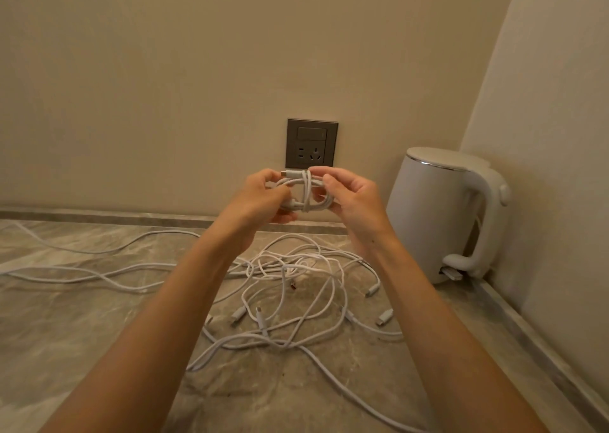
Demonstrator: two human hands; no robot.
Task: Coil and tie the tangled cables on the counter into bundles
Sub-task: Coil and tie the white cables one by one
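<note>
A home kitchen corner: a marble-patterned counter (pixel 82 317) meets beige walls, a white electric kettle (pixel 438 215) standing right of a grey wall socket (pixel 311 142).

Dim, warm, yellowish light, soft and even. Just below the wall socket (pixel 311 142), the coiled cable (pixel 305 197) that my left hand (pixel 260 202) and right hand (pixel 354 202) hold is sharp. Right of the socket, the kettle (pixel 438 215) glints along its lid rim, with shadow gathered behind it. Far left of the socket, the counter (pixel 66 334) ledge bows.
</note>
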